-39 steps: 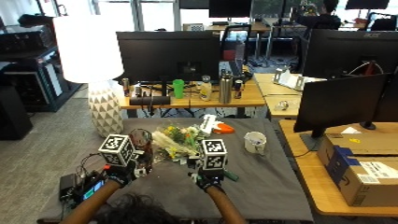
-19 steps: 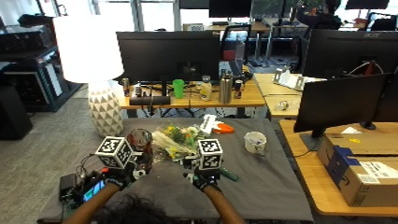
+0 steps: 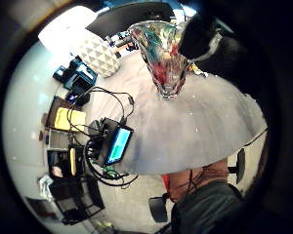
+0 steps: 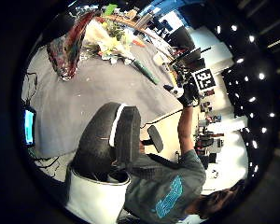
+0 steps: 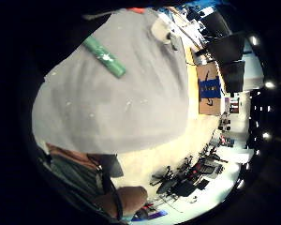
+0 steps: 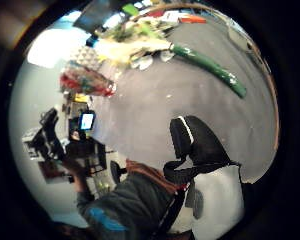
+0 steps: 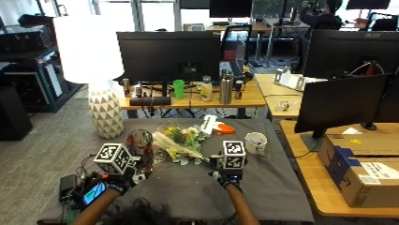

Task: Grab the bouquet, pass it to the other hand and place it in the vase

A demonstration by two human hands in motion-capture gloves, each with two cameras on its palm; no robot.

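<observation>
— Where is the bouquet (image 7: 180, 142) lying?

— Flat on the grey table (image 7: 274, 187), between the two hands and a little beyond them. Its blooms point away from the person, and its green wrapped stem (image 6: 210, 67) runs back toward the right hand (image 7: 225, 176).

— Does that hand hold it?

— No. The right hand hovers above the table just by the stem end. I cannot tell how its fingers stand.

— And the left hand (image 7: 118, 180)?

— It is raised beside the vase (image 7: 139, 151), which stands upright on the table just past it. Its fingers are hidden, so I cannot tell their state either.

— Anything else near them?

— A white mug (image 7: 255, 142) sits beyond the right hand. A small lit screen (image 7: 93, 192) with cables lies by the left hand, at the table's edge.
</observation>
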